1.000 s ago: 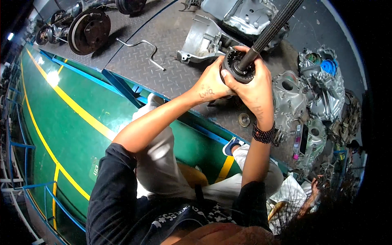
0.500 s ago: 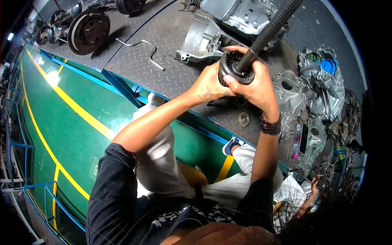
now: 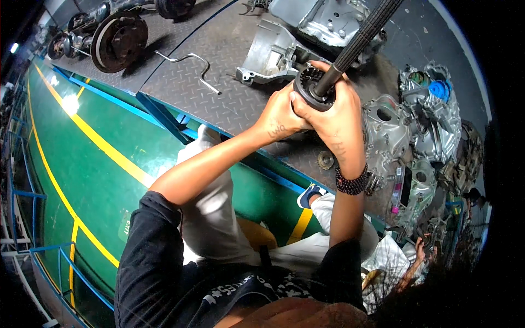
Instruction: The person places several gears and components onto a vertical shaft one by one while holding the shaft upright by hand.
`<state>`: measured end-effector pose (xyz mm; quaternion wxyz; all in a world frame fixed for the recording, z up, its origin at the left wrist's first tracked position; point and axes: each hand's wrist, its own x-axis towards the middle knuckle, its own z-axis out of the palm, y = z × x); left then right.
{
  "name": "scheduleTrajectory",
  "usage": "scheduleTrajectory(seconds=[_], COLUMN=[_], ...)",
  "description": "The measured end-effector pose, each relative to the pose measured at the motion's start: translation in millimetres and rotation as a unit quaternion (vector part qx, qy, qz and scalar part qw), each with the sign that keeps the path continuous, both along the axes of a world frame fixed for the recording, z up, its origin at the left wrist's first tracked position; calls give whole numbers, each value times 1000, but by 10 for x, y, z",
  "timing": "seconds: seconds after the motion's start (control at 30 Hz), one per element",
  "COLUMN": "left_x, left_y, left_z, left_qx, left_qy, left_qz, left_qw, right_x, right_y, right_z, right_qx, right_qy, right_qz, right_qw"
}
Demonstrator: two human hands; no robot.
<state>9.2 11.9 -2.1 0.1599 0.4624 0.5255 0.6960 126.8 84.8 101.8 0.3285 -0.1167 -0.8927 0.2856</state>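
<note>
Both bare hands, the left hand [image 3: 280, 116] and the right hand [image 3: 340, 117], are clasped together around a dark, toothed metal ring [image 3: 316, 101], just beside the open silvery metal casing [image 3: 268, 54], at its near right. A long black ribbed metal shaft [image 3: 361, 44] already stands tilted inside the ring; whether they are fixed, I cannot tell. A small brownish round gear [image 3: 326, 160] lies loose, nearer the person than the casing, so work seems unfinished.

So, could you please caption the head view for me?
Left hand and right hand grip a dark ring around a ridged shaft.
</note>
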Motion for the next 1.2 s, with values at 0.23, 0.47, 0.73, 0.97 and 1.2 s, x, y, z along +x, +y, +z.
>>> scheduleTrajectory(seconds=[0.23, 0.47, 0.73, 0.97, 1.2], left_x=[-44, -64, -212, -66, -570], left_y=[-66, 16, -22, -122, -514], left_z=[62, -21, -70, -7, 85], left_qx=[-9, 15, -52, -48, -324], left_qy=[12, 24, 69, 57, 118], left_qz=[-30, 20, 15, -2, -172], left_qw=[999, 999, 996, 997, 923], right_x=[15, -14, -75, -32, 29], right_y=[246, 30, 1, 25, 74], right_z=[24, -146, -248, -559, -577], right_qx=[-57, -11, -30, -168, -207], right_qy=[-32, -15, 13, 94, 82], right_qz=[139, 21, 10, 38, 52], right_qw=[988, 1000, 999, 981, 974])
